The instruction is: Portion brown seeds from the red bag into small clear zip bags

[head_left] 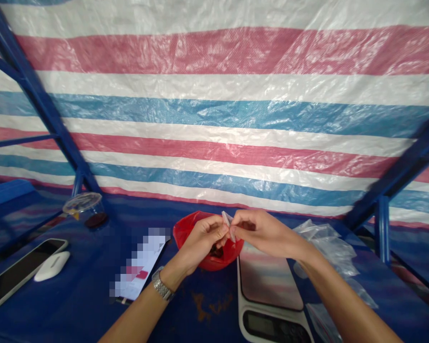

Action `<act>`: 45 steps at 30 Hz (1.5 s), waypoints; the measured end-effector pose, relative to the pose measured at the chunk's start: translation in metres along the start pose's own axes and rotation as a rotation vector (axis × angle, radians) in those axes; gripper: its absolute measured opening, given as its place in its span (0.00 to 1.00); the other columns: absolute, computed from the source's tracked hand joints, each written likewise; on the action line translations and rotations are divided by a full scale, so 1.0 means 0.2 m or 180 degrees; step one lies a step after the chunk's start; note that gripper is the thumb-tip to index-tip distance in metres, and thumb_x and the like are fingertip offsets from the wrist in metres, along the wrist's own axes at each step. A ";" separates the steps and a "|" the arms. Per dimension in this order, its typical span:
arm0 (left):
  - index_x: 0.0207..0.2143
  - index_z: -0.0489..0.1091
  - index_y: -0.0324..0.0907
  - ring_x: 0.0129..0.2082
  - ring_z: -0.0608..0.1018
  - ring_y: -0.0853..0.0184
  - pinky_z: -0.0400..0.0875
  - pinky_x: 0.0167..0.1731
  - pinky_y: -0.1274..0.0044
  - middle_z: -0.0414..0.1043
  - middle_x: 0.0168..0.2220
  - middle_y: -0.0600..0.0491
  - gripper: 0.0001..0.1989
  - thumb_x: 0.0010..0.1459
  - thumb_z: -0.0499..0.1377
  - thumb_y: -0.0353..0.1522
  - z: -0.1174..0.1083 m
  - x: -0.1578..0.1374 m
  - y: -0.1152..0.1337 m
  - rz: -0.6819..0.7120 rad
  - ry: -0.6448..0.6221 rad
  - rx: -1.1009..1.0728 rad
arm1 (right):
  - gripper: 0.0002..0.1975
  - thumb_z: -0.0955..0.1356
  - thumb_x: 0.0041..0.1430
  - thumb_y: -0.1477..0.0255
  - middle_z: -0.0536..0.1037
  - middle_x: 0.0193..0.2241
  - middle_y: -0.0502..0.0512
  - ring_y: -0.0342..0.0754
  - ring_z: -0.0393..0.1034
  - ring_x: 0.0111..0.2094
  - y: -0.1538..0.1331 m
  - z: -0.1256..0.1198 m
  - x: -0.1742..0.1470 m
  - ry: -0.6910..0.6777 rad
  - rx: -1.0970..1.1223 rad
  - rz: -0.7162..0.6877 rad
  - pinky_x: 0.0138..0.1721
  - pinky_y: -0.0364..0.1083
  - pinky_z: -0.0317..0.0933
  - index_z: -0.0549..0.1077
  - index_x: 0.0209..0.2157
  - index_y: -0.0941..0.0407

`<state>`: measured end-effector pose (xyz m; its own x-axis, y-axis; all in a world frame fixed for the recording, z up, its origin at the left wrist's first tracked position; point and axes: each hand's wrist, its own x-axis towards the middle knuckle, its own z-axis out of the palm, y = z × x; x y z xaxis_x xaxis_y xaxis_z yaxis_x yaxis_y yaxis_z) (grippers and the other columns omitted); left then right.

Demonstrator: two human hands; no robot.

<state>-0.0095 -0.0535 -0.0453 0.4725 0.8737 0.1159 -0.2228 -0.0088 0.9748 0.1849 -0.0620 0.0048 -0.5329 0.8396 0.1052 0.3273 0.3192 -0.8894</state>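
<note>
Both hands meet over an open red plastic bag (189, 224), pinching a small clear plastic bag (226, 219) that shows as a narrow whitish strip. My left hand (205, 238), with a metal watch on the wrist, has thumb and fingers closed on its left side. My right hand (264, 231) grips its right side between thumb and fingertips. Dark brown pieces (217, 251) lie inside the red bag, partly hidden by my left hand. Just right of the red bag sits a kitchen scale (268, 281), its plate bearing nothing and its display without readable digits.
Several clear plastic bags (329, 247) lie right of the scale, partly behind my right forearm. Leftward are a lit phone (143, 267), a white earbud case (52, 266), a dark phone (25, 271) and a clear cup (87, 209). Brown powder (202, 307) marks the blue table.
</note>
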 end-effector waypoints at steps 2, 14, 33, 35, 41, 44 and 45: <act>0.29 0.68 0.38 0.22 0.64 0.75 0.56 0.25 0.80 0.67 0.24 0.58 0.18 0.60 0.66 0.43 0.01 0.00 0.01 0.0045 -0.0033 0.0095 | 0.08 0.66 0.62 0.70 0.71 0.25 0.46 0.41 0.62 0.26 0.00 0.01 0.01 0.0056 -0.0073 0.0005 0.28 0.41 0.55 0.70 0.29 0.56; 0.24 0.63 0.42 0.23 0.67 0.74 0.62 0.27 0.81 0.64 0.21 0.60 0.10 0.57 0.57 0.32 -0.01 0.01 0.01 0.0337 0.0688 0.0168 | 0.10 0.66 0.61 0.70 0.70 0.22 0.46 0.43 0.63 0.25 -0.02 0.07 0.05 0.1280 -0.0731 0.0000 0.27 0.43 0.55 0.67 0.25 0.54; 0.62 0.62 0.45 0.57 0.72 0.52 0.65 0.59 0.60 0.71 0.57 0.45 0.30 0.57 0.62 0.32 -0.15 -0.01 0.00 0.0968 0.0799 0.3739 | 0.15 0.71 0.60 0.65 0.80 0.36 0.51 0.48 0.76 0.33 0.28 0.13 0.17 0.1790 -0.0333 -0.0014 0.37 0.48 0.68 0.73 0.48 0.52; 0.64 0.61 0.45 0.57 0.74 0.50 0.66 0.58 0.59 0.72 0.57 0.44 0.31 0.59 0.63 0.34 -0.13 -0.01 -0.03 0.0857 0.0659 0.4225 | 0.16 0.71 0.60 0.66 0.80 0.36 0.51 0.48 0.76 0.33 0.28 0.14 0.17 0.1817 -0.0441 -0.0046 0.36 0.47 0.68 0.73 0.50 0.51; 0.64 0.62 0.43 0.52 0.78 0.52 0.69 0.56 0.61 0.78 0.51 0.44 0.25 0.65 0.58 0.31 -0.12 0.02 -0.08 0.0878 0.0760 0.4470 | 0.16 0.70 0.61 0.71 0.81 0.39 0.52 0.48 0.77 0.39 0.23 0.14 0.16 0.1690 -0.0331 -0.0413 0.42 0.47 0.70 0.73 0.52 0.51; 0.63 0.63 0.43 0.48 0.79 0.53 0.71 0.52 0.63 0.79 0.47 0.45 0.24 0.65 0.56 0.29 -0.12 0.01 -0.07 0.0915 0.0750 0.4331 | 0.15 0.69 0.62 0.73 0.81 0.42 0.54 0.48 0.77 0.40 0.20 0.15 0.15 0.1695 -0.0294 -0.0539 0.46 0.48 0.70 0.74 0.51 0.52; 0.64 0.62 0.44 0.48 0.79 0.53 0.72 0.52 0.63 0.79 0.46 0.46 0.25 0.64 0.57 0.29 -0.12 0.01 -0.07 0.0940 0.0749 0.4293 | 0.15 0.69 0.62 0.73 0.81 0.43 0.54 0.48 0.77 0.41 0.19 0.15 0.15 0.1706 -0.0288 -0.0549 0.47 0.48 0.71 0.74 0.51 0.52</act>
<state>-0.0261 -0.0409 -0.0627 0.3704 0.8164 0.4431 0.7567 -0.5419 0.3658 0.1569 -0.0379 -0.0390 -0.1220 0.8701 0.4776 0.3486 0.4881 -0.8001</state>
